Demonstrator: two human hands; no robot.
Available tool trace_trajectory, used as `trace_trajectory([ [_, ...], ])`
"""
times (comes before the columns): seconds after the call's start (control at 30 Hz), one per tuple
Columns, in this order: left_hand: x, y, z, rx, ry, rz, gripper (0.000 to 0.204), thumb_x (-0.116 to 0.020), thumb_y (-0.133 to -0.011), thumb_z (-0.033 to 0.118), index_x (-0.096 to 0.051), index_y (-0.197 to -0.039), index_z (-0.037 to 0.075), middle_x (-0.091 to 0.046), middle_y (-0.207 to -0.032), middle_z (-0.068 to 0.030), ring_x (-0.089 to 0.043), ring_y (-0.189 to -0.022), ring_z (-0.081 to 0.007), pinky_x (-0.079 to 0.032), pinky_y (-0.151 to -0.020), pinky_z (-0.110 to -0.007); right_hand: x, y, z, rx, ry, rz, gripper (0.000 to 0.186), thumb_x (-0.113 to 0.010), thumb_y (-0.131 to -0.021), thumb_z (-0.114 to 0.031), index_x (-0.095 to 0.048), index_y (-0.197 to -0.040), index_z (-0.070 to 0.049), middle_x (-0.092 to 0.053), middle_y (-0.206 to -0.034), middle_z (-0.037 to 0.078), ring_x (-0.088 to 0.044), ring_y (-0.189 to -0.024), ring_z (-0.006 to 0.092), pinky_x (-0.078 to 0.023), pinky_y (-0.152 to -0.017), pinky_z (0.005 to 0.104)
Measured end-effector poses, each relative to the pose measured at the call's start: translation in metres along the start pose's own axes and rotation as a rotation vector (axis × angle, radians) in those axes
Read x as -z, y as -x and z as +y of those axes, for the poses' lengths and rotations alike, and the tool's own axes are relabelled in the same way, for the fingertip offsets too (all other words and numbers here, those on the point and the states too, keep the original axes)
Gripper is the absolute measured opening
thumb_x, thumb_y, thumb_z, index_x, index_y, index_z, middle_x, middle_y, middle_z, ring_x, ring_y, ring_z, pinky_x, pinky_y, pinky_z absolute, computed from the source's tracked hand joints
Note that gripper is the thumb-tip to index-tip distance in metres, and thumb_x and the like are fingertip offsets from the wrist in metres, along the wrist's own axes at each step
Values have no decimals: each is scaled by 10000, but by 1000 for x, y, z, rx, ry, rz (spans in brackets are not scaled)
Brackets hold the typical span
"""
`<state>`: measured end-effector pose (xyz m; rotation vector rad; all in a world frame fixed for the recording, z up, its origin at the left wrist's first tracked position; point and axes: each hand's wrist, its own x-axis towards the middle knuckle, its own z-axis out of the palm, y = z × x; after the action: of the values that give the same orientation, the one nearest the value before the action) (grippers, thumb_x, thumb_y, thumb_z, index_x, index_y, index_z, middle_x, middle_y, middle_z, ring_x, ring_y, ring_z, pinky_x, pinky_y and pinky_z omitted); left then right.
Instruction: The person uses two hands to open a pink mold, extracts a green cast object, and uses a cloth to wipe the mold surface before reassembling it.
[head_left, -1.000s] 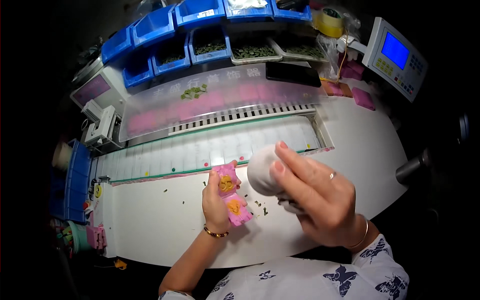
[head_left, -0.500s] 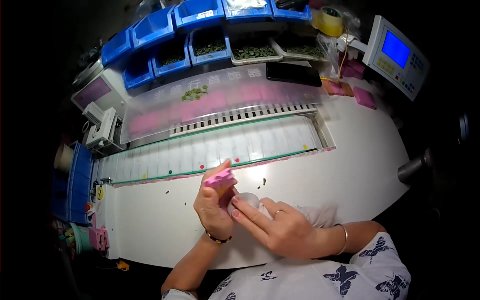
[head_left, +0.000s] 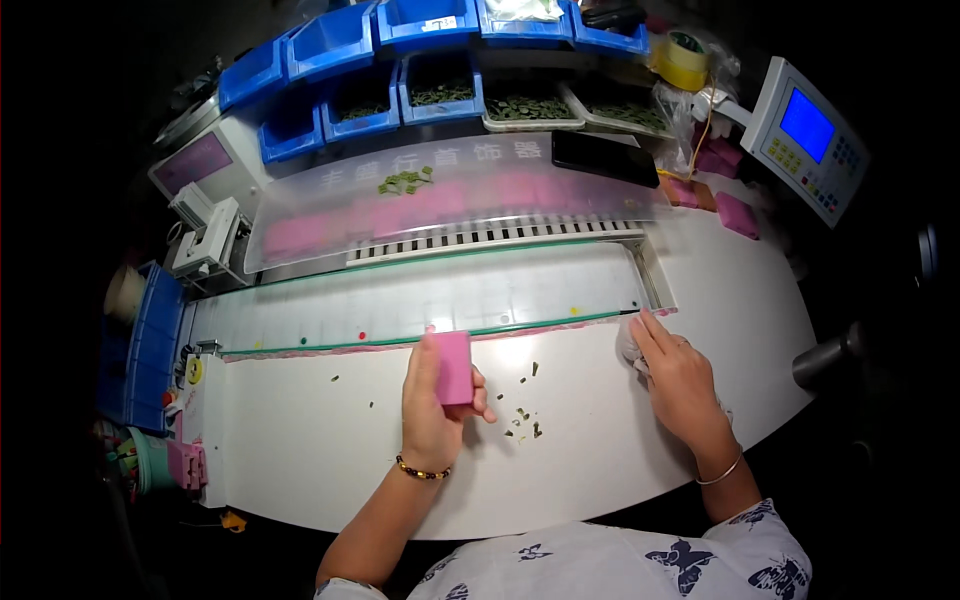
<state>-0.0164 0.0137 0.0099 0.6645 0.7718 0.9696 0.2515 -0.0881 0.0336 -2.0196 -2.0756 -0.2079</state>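
My left hand (head_left: 430,405) is closed around a pink block (head_left: 455,367) with a flat face, held upright above the white table. To the right, my right hand (head_left: 680,385) curls over a pale greyish-white rounded bundle (head_left: 630,350), at the right end of the glassy strip. My fingers and palm hide much of this bundle. Between my hands, small dark green pieces (head_left: 522,422) lie scattered on the tabletop, with a few more near the strip's edge.
Ahead runs a long strip (head_left: 470,290) of pale sheets with coloured dots and a green edge. Behind it, a translucent cover (head_left: 330,205) lies over pink blocks, with a black phone (head_left: 605,160) on top. Blue bins (head_left: 440,88) stand at the back; a keypad display (head_left: 805,135) is at right.
My right hand has moved away to the right with the pale bundle. My left hand has turned the pink block upright. More green pieces show on the table. The dotted strip has shifted left.
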Motion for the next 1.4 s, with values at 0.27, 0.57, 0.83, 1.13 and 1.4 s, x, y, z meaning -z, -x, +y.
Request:
trace_trajectory([
  [0.27, -21, 8, -13, -247, -256, -46, 388, -448, -1019, 387, -508, -1172, 36, -631, -964, -95, -635, -824, -152, -525, -795, -287, 8, -27, -38, 148, -199, 91, 467, -664, -811, -71, -550, -1257, 13, -564, -1290, 194, -587, -1077, 367, -467, -886, 415],
  [0.57, -11, 29, -16, -291, -299, -242, 346, -618, -955, 204, -556, -1237, 13, -603, -1120, -55, -564, -1005, -107, -469, -889, -266, -2, -46, -75, 159, -1147, 74, 210, -735, -815, -122, -646, -983, -33, -649, -865, 54, -606, -796, 151, -450, -652, 273],
  [0.83, 14, 19, 19, 138, -69, -754, 562, -774, -762, 3, -517, -1260, -33, -576, -1190, -123, -566, -1133, -191, -439, -1028, -354, -3, -48, -60, 265, -1783, -284, 217, -696, -846, -13, -641, -1056, -9, -644, -1047, 58, -595, -900, 121, -468, -728, 253],
  [1.13, 31, -21, 36, -148, -614, -179, 433, -732, -785, 34, -521, -1159, -20, -585, -1021, -69, -600, -863, -106, -544, -712, -256, -15, -37, -58, 12, -1157, -93, 704, -772, -802, -231, -441, -1388, -24, -545, -1318, 159, -535, -1181, 246, -454, -931, 347],
  [1.4, 124, -88, 73, -666, -1500, 478, 415, -772, -736, 222, -616, -1045, -8, -584, -1033, -116, -595, -831, -220, -508, -791, -346, -16, 8, -38, 228, -440, -316, 1039, -715, -755, -577, -255, -1477, 11, -212, -1505, 301, -151, -1426, 445, -151, -1141, 542],
])
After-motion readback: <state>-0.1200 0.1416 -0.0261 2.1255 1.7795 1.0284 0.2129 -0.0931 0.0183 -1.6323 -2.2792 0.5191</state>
